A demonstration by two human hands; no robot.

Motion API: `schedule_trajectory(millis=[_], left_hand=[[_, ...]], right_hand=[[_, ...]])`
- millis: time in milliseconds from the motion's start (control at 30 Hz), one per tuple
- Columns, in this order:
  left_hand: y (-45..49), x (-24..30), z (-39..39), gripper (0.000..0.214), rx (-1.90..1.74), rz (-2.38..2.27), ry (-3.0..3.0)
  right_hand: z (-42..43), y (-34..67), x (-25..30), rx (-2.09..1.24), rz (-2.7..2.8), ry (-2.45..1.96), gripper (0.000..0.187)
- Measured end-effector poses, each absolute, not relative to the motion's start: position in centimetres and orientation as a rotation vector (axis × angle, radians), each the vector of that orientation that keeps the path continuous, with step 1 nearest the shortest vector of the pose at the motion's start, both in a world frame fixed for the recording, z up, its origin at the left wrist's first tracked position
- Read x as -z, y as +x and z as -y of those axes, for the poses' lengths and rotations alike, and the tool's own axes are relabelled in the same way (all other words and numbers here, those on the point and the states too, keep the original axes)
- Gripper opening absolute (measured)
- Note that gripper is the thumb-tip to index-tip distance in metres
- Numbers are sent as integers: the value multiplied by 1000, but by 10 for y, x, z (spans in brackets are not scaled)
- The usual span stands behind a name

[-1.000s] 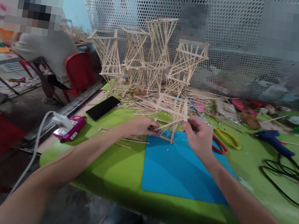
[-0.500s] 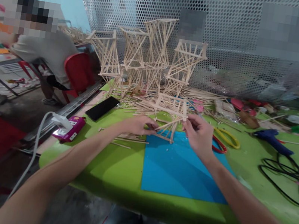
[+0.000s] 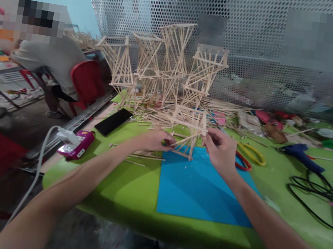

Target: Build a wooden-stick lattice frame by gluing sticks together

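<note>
Both the left hand and the right hand pinch a stick frame between them, phone to their left, glue gun to their right.

Craft workshop: glue gun, stick towers.

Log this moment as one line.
left hand: at stick frame, lower left | right hand: pinching its upper right | below: blue sheet | far right: glue gun
</note>
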State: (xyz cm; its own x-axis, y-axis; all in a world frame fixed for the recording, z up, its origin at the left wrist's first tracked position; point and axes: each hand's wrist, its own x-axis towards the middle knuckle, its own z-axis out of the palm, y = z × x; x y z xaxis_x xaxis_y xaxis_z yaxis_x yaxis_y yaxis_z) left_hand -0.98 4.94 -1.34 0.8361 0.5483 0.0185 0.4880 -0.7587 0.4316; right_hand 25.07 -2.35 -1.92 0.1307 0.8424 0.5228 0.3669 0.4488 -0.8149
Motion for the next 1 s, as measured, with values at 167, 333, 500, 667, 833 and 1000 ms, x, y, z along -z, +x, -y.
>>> schedule_trajectory(millis=[167,333,500,667,833,1000], left_hand=[[-9,13,-49,16,-180,-766,2588],[-9,12,-48,16,-160,-805,2591],[-9,13,-48,16,-155,-810,2610],[-10,16,-51,15,-202,-738,2610],[-11,16,-51,18,-159,-786,2569],[-12,15,-51,18,-169,-778,2572]], right_hand=[[24,251,20,-480,1461,-1124,21],[22,253,23,-490,1468,-1115,23],[24,254,23,-490,1485,-1117,23],[25,256,22,-476,1499,-1105,21],[26,256,20,-446,1531,-1126,22],[27,255,19,-430,1531,-1124,21]])
